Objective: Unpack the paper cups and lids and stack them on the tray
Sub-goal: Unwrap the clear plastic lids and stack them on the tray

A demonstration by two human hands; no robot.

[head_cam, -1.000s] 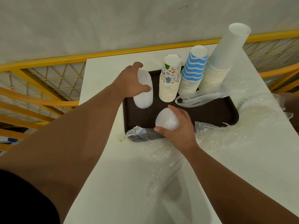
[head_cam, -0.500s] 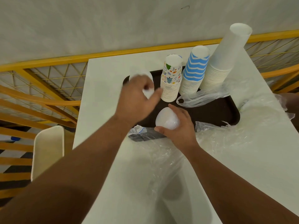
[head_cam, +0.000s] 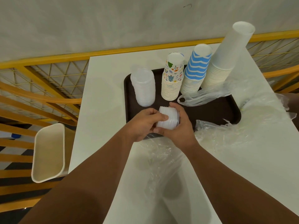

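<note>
Nearly done: last lids in hand.
Three cup stacks (head_cam: 192, 76) and one lid stack (head_cam: 143, 88) stand on the tray's (head_cam: 216, 110) far side; left hand (head_cam: 142, 123) and right hand (head_cam: 176, 126) both grip a short lid batch (head_cam: 166, 118) above its near edge, still to be stacked.

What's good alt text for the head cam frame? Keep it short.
Both hands, left hand and right hand, grip a short stack of translucent lids over the near edge of a dark brown tray on a white table. On the tray stand a taller lid stack and three paper cup stacks: patterned, blue-striped, plain white. Clear plastic wrap lies beside it.
</note>
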